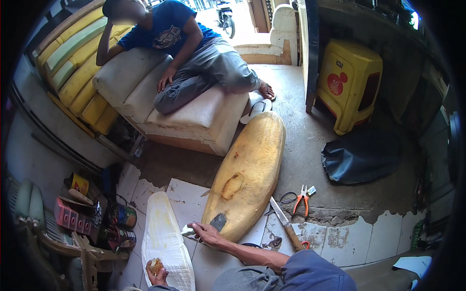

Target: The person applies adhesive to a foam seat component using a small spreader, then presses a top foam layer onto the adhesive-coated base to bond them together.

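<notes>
Currently, left hand (158,278) curls fingers round small brownish-yellow lump (155,265) over near end of long white quilted pad (166,223), laid on white tiled floor (188,193); right hand (211,236) pinches small white piece (187,230) beside worn tan oval cushion (250,169).

So the person's got on a dark blue top, pretty plain, with a loose, slightly creased right sleeve (318,272) that stops short and leaves the forearm (259,255) bare. Right next to it there's some rumpled grey cloth (247,280), honestly can't tell if that's shirt or pants. Right grip (208,234) and left grip (157,274) are both just bare hands, ordinary fingers and all.
</notes>
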Demonstrator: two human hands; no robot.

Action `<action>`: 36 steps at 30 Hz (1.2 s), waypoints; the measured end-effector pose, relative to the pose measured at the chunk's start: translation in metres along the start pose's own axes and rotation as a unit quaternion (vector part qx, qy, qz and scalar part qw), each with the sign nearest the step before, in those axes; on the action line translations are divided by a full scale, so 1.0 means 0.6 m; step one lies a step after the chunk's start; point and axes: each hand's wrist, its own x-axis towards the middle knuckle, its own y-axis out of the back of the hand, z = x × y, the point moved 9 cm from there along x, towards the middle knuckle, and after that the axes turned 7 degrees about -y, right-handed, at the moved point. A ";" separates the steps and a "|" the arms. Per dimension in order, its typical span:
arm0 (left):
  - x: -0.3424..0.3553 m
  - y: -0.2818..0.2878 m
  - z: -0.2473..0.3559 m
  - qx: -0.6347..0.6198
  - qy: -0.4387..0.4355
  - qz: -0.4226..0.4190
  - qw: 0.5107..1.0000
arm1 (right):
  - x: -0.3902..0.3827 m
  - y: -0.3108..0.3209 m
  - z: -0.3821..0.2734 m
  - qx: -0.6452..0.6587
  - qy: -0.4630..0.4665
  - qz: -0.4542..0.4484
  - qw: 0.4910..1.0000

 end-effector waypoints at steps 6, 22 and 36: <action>-0.012 -0.037 0.031 -0.038 -0.051 -0.028 0.998 | -0.014 -0.016 -0.018 -0.060 0.067 -0.030 0.995; -0.069 0.116 0.223 0.345 -0.246 0.011 0.906 | 0.007 -0.270 -0.073 -0.207 0.023 -0.130 0.969; -0.090 0.232 0.195 0.351 -0.306 0.035 0.885 | 0.000 -0.538 0.052 -0.386 -0.012 -0.205 0.900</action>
